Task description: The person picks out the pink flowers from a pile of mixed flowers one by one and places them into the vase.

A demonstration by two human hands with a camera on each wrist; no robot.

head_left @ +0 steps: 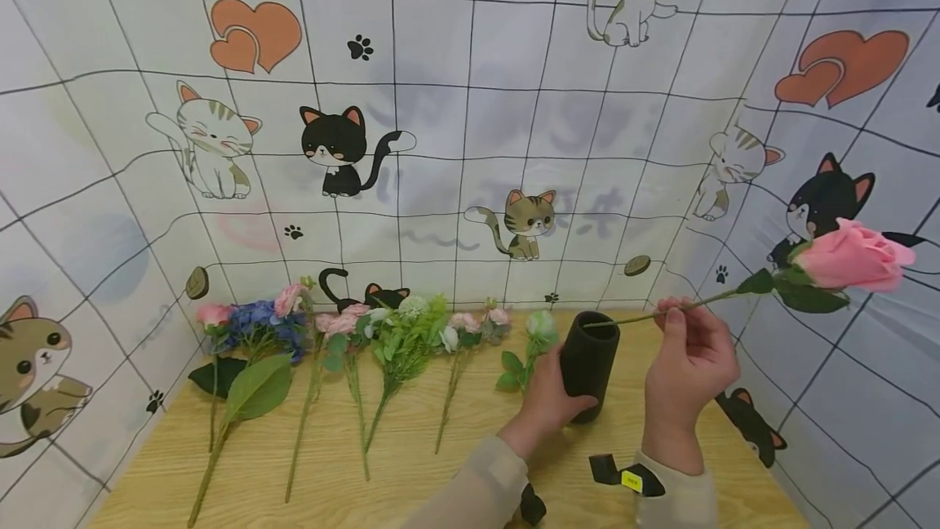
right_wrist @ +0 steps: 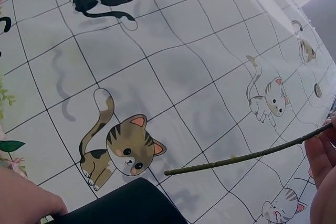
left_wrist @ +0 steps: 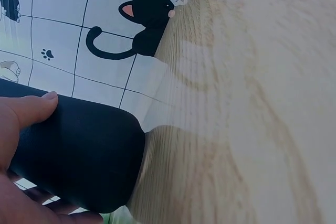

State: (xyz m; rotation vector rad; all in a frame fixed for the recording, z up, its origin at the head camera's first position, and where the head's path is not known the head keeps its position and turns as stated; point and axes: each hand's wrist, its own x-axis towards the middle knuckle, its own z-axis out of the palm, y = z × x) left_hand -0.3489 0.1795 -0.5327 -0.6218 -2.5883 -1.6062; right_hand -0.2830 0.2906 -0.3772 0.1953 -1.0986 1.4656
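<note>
My left hand [head_left: 545, 400] grips a dark, matte cylindrical vase [head_left: 591, 370], thumb on one side and fingers round the other. The vase leans a little, and its round mouth faces up. With its thumb and fingertips, my right hand [head_left: 692, 357] pinches the green stem [right_wrist: 244, 157] of a pink rose [head_left: 855, 255]. Its bloom points right, past the hand. In the head view the cut end lies across the vase mouth; the right wrist view shows that end apart from the vase, in the air. A pale green-white rose [head_left: 542, 326] lies just left of the vase.
Along the table's back lie several artificial stems: blue hydrangea [head_left: 260, 325], pink flowers [head_left: 341, 322], a green leafy sprig [head_left: 407, 341] and small pale blooms [head_left: 464, 323]. A cat-print curtain [head_left: 433, 129] encloses the back and sides of the wooden table [head_left: 396, 496].
</note>
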